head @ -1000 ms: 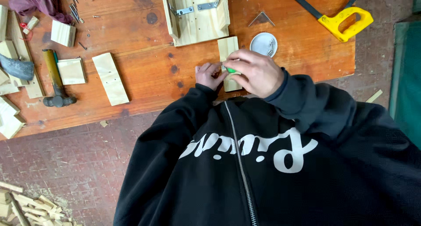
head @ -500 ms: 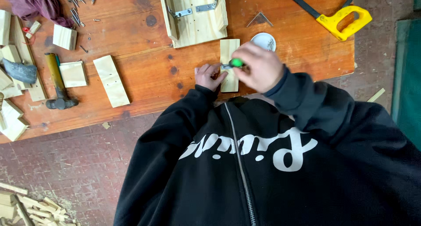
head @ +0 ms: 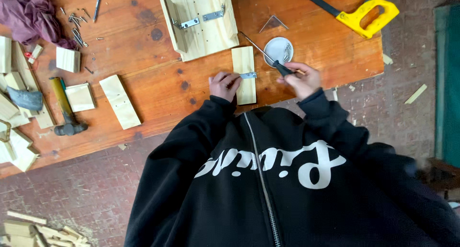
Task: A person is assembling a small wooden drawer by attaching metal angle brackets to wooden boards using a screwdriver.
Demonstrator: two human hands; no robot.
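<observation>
My left hand (head: 223,83) pinches a small flat metal bracket (head: 248,75) that lies across a narrow pale wood piece (head: 244,74) on the orange wooden table (head: 158,84). My right hand (head: 302,78) grips a screwdriver (head: 268,57) by its dark handle, with the shaft pointing up and to the left, away from the bracket. Just beyond the screwdriver sits a small white dish (head: 279,49) with screws in it. My black hooded top with white lettering fills the lower part of the view.
A wood assembly with metal hinges (head: 201,19) lies behind the narrow piece. A yellow-handled saw (head: 364,14) is at the far right, a hammer (head: 64,108) and several wood offcuts (head: 120,100) at the left, loose nails (head: 76,24) and a purple cloth (head: 26,12) at the top left.
My right hand has left the wood piece and moved right, now holding a screwdriver clear of it. My left hand stays on the bracket, which is now uncovered.
</observation>
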